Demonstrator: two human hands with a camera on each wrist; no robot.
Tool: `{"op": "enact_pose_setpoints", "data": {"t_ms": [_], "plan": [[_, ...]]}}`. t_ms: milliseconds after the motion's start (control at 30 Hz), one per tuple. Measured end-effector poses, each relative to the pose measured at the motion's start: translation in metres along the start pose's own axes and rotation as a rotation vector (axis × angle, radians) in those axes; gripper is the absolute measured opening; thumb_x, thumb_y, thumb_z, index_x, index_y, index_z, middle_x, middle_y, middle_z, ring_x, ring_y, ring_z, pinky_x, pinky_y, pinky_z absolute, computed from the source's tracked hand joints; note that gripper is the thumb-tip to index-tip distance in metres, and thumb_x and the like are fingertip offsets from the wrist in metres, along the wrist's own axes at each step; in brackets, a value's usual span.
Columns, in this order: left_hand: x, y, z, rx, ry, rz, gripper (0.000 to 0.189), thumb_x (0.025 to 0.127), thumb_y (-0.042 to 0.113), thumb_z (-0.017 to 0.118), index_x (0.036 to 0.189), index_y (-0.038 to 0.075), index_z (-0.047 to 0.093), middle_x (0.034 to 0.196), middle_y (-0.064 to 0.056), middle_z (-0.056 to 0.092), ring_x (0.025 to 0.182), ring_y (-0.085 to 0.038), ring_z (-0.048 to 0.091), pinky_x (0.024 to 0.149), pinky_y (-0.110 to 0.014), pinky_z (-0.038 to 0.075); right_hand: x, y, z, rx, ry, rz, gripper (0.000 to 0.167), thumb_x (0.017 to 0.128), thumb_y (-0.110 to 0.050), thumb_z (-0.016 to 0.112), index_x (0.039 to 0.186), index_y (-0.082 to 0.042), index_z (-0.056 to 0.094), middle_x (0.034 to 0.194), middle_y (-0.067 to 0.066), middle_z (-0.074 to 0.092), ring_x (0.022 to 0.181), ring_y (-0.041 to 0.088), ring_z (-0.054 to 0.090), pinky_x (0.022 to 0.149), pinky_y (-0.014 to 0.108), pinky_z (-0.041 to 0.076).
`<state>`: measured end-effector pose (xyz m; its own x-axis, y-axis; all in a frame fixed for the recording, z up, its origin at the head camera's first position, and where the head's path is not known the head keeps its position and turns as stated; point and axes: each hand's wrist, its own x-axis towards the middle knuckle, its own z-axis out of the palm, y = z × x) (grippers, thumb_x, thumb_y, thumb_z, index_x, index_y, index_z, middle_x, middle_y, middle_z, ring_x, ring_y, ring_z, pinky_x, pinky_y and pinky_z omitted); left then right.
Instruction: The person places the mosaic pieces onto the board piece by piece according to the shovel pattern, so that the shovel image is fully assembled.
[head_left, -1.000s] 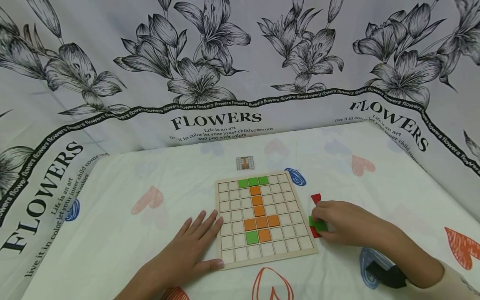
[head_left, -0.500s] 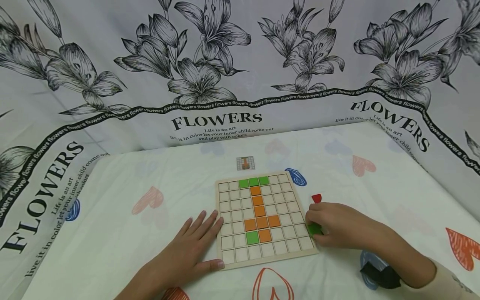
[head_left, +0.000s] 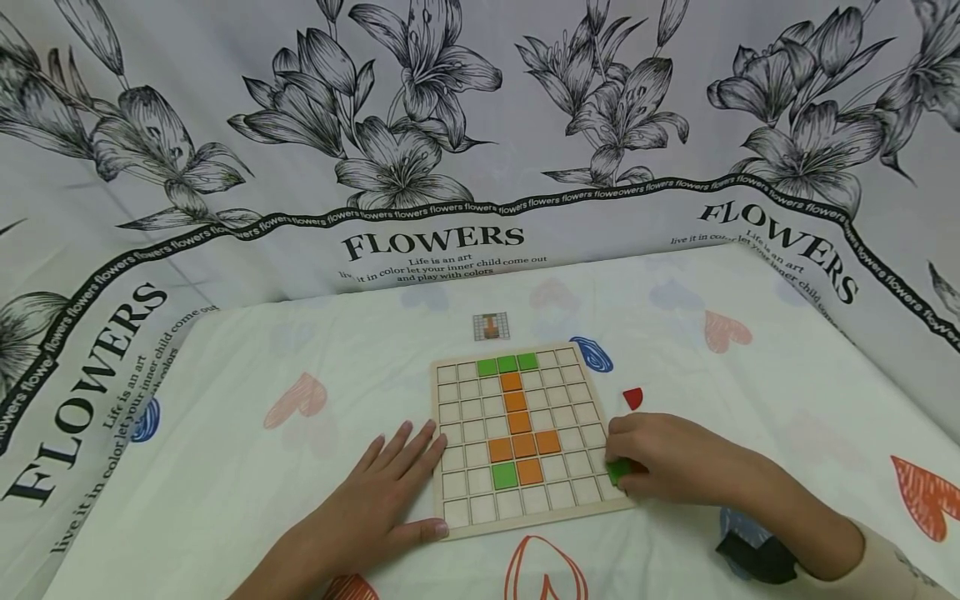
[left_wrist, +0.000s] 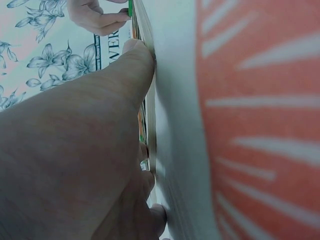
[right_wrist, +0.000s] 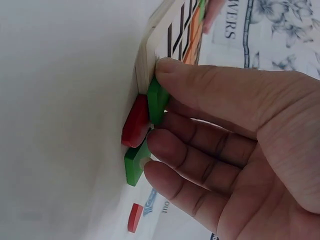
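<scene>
A wooden grid board (head_left: pixel 467 412) lies on the cloth, with several orange tiles (head_left: pixel 522 446) and green tiles (head_left: pixel 507 363) set in its squares. My left hand (head_left: pixel 378 492) rests flat at the board's left edge, fingers spread and fingertips touching the frame. At the right edge, my right hand (head_left: pixel 675 458) pinches a green square tile (right_wrist: pixel 158 102), its thumb on the tile and against the board's corner. Just below the fingers in the right wrist view lie a red piece (right_wrist: pixel 135 122) and another green tile (right_wrist: pixel 134 165), both hidden by the hand in the head view.
Beyond the board lies a small pattern card (head_left: pixel 491 326). A red curved-edge piece (head_left: pixel 633 398) sits on the heart-printed cloth right of the board. A curtain with flowers (head_left: pixel 405 158) hangs behind. A black strap (head_left: pixel 757 557) is near the right wrist.
My right hand has moved left toward the board, bringing the green tile to its right edge and covering the loose pieces. The left hand has stayed put.
</scene>
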<state>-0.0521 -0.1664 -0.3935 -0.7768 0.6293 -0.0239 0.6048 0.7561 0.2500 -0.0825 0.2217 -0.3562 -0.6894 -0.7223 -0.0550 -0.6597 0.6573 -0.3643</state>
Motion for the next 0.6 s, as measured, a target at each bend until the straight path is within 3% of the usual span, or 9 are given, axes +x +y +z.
{"op": "enact_pose_setpoints", "data": {"t_ms": [600], "plan": [[-0.0011, 0.0007, -0.0006, 0.002, 0.005, 0.003, 0.088, 0.096, 0.070, 0.042, 0.160, 0.012, 0.027, 0.166, -0.008, 0.018, 0.151, -0.035, 0.014, 0.115, -0.061, 0.020, 0.0056, -0.0039, 0.0057, 0.014, 0.023, -0.061, 0.015, 0.081, -0.012, 0.083, 0.086, -0.021, 0.072, 0.080, -0.015, 0.048, 0.072, 0.002, 0.046, 0.063, 0.019, 0.044]]}}
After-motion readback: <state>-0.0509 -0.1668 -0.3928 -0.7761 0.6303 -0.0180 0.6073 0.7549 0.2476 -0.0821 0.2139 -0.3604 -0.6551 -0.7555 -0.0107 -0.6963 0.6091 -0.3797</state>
